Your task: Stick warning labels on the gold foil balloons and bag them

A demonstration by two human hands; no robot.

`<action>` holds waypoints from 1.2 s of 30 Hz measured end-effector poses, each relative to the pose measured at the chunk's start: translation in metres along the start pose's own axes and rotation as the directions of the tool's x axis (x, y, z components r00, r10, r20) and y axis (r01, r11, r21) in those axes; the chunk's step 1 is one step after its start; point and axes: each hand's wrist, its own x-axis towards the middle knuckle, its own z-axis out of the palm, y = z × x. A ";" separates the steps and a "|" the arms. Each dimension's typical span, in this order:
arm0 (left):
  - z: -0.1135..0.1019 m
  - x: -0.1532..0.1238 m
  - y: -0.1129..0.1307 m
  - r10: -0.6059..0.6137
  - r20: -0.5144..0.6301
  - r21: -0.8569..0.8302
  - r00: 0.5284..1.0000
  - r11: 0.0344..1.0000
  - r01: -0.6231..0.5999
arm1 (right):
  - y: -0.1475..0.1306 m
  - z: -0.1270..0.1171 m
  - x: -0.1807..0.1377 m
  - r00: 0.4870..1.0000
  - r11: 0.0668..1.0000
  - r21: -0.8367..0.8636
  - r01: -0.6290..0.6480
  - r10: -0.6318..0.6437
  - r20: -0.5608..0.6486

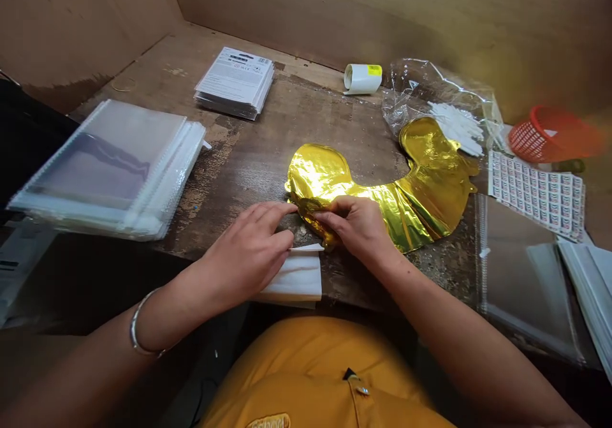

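A flat, shiny gold foil balloon [382, 201] with rounded ends lies curved across the table, its left part creased and folded near the front edge. My right hand [358, 227] is closed, thumb and fingers pinching the foil at that fold. My left hand [253, 243] has curled fingers; its index fingertip meets the balloon's left edge, and the thumb sits just below. The tips of its other fingers are hidden. Beneath and beside my left hand, a folded white sheet [299, 278] lies at the table's front edge.
Clear plastic sleeves [105, 166] are stacked at left, with packaged cards [234, 83] behind. A white label roll [363, 79], a clear bag [444, 90] of white pieces, a red basket [533, 136], a sticker sheet [535, 192] and another clear sleeve [521, 275] sit rightward.
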 end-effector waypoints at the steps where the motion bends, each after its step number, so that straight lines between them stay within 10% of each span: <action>1: 0.000 0.003 0.000 0.016 0.004 0.002 1.000 1.000 -0.016 | 0.003 -0.001 0.004 1.000 0.999 0.049 -0.015 0.014 0.020; 36: 0.012 0.034 -0.017 0.331 0.198 -0.087 0.923 0.944 -0.320 | 0.003 -0.011 0.029 0.966 0.942 0.268 -0.203 0.147 0.214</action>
